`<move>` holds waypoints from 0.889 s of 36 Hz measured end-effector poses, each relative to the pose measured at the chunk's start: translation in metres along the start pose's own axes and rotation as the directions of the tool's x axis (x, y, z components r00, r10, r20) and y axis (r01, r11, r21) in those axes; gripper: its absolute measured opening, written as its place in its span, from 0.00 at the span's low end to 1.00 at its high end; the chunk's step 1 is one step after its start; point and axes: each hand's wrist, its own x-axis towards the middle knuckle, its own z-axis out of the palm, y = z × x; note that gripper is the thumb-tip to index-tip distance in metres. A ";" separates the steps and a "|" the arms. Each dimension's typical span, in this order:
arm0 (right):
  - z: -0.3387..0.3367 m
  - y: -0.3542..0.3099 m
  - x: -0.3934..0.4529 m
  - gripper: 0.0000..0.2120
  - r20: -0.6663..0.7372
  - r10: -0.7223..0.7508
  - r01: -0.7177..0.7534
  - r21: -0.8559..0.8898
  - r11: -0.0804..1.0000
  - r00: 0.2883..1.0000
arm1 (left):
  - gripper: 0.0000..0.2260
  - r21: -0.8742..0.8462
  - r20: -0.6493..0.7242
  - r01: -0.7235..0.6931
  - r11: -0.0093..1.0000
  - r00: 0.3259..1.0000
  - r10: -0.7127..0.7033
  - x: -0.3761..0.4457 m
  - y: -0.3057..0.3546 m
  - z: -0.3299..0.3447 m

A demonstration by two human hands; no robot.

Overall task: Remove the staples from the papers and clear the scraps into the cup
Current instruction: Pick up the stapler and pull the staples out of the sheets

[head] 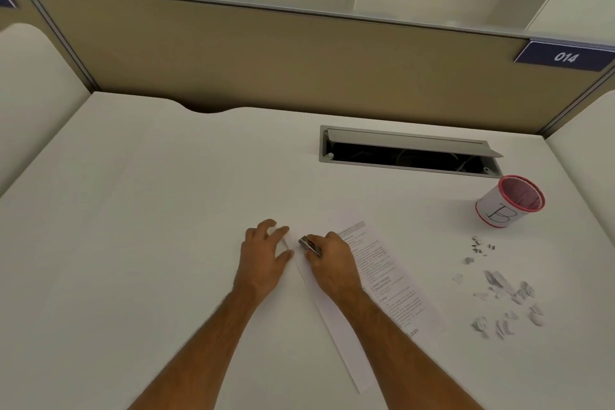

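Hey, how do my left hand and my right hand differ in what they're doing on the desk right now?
The left hand lies spread and flat, pressing the corner of the papers, and holds no tool. The right hand is curled in a grip around a small metal staple remover, its tip pointing toward the left hand. The left hand rests mostly off the printed sheet; the right hand lies over it. Both rest on the desk, close together.

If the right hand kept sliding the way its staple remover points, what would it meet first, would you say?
Probably the left hand: the staple remover in the right hand points up-left at its fingertips, though depth is unclear.
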 end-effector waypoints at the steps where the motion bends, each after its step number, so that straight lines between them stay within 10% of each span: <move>1: 0.002 -0.001 0.000 0.13 0.004 -0.010 0.010 -0.013 1.000 1.000 | 0.20 0.063 -0.006 -0.042 0.997 0.999 0.042 -0.003 -0.004 0.003; 32: 0.025 0.001 0.012 0.10 -0.086 -0.212 0.198 -0.150 0.969 0.973 | 0.19 0.372 -0.094 -0.345 0.862 0.910 0.404 -0.028 -0.026 0.027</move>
